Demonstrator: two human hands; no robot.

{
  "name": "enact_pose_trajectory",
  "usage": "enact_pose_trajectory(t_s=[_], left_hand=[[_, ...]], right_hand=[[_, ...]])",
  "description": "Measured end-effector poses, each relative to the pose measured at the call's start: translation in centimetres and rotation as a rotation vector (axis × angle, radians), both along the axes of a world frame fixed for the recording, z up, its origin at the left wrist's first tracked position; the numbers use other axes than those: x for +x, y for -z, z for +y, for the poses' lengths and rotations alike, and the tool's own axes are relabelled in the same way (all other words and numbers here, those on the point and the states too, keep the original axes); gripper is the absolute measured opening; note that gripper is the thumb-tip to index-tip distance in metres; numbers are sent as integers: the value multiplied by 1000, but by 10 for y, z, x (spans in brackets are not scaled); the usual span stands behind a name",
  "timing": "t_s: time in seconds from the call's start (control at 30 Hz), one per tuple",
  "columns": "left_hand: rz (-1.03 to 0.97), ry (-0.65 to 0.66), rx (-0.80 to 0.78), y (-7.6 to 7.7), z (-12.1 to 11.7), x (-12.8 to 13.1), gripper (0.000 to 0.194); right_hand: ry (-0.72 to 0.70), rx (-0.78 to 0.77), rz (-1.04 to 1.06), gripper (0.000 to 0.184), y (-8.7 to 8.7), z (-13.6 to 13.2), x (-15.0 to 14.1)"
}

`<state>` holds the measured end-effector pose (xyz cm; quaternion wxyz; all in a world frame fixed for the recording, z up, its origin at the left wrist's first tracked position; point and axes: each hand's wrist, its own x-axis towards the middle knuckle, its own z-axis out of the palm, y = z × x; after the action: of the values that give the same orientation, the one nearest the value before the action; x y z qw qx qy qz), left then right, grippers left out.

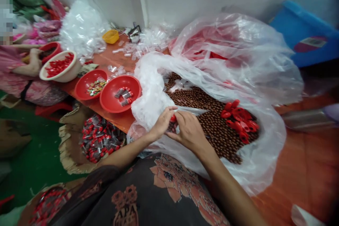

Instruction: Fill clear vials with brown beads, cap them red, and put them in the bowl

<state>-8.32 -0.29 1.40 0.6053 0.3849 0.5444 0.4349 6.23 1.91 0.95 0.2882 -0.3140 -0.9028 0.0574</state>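
Both hands meet over the near-left edge of a heap of small brown balls (212, 123), which lies in an open clear plastic bag (267, 162). My left hand (163, 123) and my right hand (190, 130) are closed around a small clear container (172, 126) with a red top and dark contents. The fingers hide much of it. Just beyond my right hand, a pointed clear plastic piece (194, 110) sticks out over the balls. Several red plastic pieces (239, 118) lie on the right part of the heap.
To the left stand a red bowl (106, 100) with filled containers, another red bowl (79, 90) and a white bowl (63, 76) of red pieces. Below is a cardboard box (67, 148) of filled containers. A co-worker's arm (31, 65) reaches in at far left. A blue bin (299, 24) stands back right.
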Motion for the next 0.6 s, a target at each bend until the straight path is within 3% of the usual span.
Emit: enact_pose_trajectory(t_s=[0.13,0.23,0.33,0.4,0.47,0.53,0.6], left_hand=[[-72,42,50,6,-11,-1,56],[33,27,173,-6,-9,-18,54],[335,-156,323,-29,4,-65,47],[560,-316,376,-40,16,-110,42],[713,-402,330,-42,27,-155,40],[904,-364,269,-39,37,-189,36],[1047,-309,293,-38,48,-203,37]], right_hand=[[-17,113,-38,53,4,-1,-3],[-8,66,-16,62,10,-2,-6],[13,-53,-33,79,21,0,-3],[44,-126,-55,76,31,2,6],[68,-168,-71,64,42,4,19],[88,-186,-79,54,50,5,33],[122,-197,-83,48,55,5,46]])
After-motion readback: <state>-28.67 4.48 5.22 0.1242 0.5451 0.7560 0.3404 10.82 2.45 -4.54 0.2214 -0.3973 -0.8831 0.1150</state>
